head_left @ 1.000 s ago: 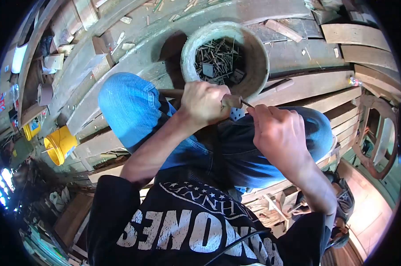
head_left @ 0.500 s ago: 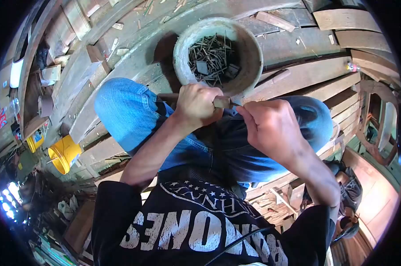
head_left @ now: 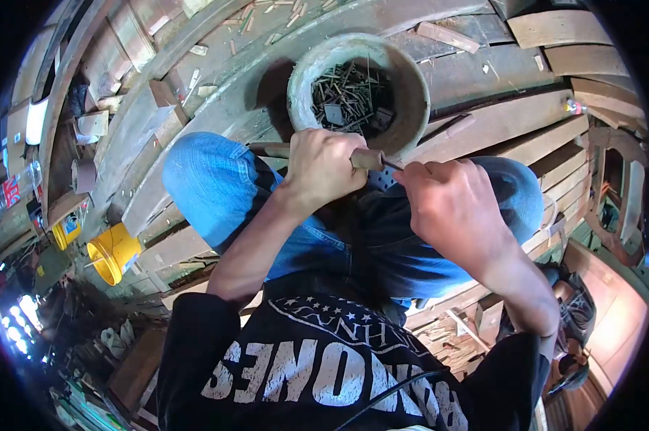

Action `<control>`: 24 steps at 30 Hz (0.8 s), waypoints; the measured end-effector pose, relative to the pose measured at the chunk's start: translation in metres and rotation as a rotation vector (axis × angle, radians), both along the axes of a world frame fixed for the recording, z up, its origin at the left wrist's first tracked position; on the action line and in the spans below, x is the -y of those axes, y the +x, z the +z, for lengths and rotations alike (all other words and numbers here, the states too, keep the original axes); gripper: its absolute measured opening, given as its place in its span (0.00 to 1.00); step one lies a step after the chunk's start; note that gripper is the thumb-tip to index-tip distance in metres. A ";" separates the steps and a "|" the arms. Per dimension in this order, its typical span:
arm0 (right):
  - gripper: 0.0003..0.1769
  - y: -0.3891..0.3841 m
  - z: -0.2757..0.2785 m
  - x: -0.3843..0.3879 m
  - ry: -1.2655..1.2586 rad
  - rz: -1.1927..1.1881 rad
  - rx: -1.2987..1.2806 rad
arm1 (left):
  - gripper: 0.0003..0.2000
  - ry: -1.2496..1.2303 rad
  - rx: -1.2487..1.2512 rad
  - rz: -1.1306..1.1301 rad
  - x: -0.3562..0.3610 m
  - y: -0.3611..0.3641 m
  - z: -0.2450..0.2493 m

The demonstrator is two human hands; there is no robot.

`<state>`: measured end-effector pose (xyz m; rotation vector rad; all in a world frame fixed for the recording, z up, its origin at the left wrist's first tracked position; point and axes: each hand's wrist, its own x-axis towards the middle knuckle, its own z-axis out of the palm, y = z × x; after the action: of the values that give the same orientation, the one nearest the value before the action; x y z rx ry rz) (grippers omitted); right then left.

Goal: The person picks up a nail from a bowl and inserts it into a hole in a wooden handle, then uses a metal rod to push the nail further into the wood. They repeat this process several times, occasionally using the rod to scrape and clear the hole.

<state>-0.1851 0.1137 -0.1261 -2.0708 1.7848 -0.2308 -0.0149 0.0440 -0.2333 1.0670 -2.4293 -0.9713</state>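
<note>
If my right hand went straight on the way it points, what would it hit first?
Probably the tool gripped in your left hand; the thin nail pinched in your right hand points at its end. The bowl of nails lies beyond; depth unclear.

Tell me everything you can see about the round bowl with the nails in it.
The bowl is round, deep and thick-walled, pale grey, perhaps stone or cement. It sits upright on weathered wooden planks. Rusty nails and a few small flat plates lie heaped inside. The left hand, gripping a wooden-handled tool, overlaps its near rim.
</note>
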 end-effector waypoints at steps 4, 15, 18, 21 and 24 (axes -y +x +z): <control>0.03 -0.007 -0.005 -0.003 0.034 0.069 0.146 | 0.07 0.083 -0.064 -0.054 -0.006 0.003 -0.007; 0.06 -0.012 0.044 0.019 -0.107 -0.006 0.488 | 0.17 0.224 -0.489 -0.056 0.029 0.000 0.041; 0.04 -0.015 0.062 0.028 -0.225 -0.055 0.477 | 0.21 0.067 -0.613 -0.074 0.043 -0.005 0.060; 0.02 -0.010 0.073 0.032 -0.264 0.011 0.402 | 0.22 0.029 -0.641 -0.102 0.057 -0.009 0.081; 0.02 -0.004 0.081 0.034 -0.277 0.027 0.396 | 0.22 -0.024 -0.670 -0.110 0.063 -0.013 0.088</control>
<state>-0.1889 0.0801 -0.0446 -2.0442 1.5494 -0.8583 -0.0277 -0.0188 -0.1454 0.4834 -1.9437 -1.1090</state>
